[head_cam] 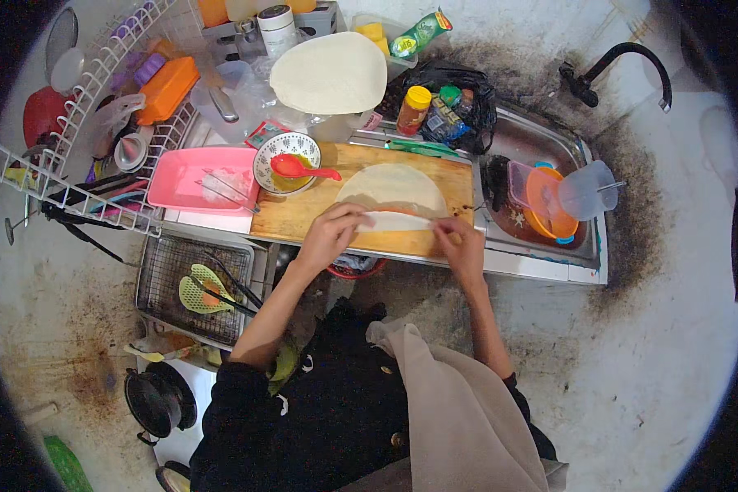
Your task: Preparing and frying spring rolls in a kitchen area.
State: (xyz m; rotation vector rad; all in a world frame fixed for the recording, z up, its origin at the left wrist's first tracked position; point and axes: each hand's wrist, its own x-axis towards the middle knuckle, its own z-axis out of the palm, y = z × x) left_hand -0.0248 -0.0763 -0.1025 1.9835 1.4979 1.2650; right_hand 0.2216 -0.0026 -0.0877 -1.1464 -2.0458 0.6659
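A round sheet of thin dough (pixel 393 186) lies on a wooden board (pixel 295 215). Its near edge is lifted and folded over, and a narrow orange-red strip of filling shows along the fold. My left hand (pixel 332 232) pinches the left end of this folded edge. At the right end, the thumb and fingers of my right hand (pixel 464 246) grip the same edge. Left of the dough stands a patterned bowl (pixel 264 172) of yellowish liquid, with a red spoon (pixel 295 167) resting across it.
A pink tub (pixel 178 178) holding tongs and white stuff sits left of the board. More dough rounds (pixel 329 74) lie behind. To the right is a steel sink (pixel 516 132) with an orange basin (pixel 550 206) under a black faucet (pixel 633 49). A wire rack (pixel 98 203) stands far left.
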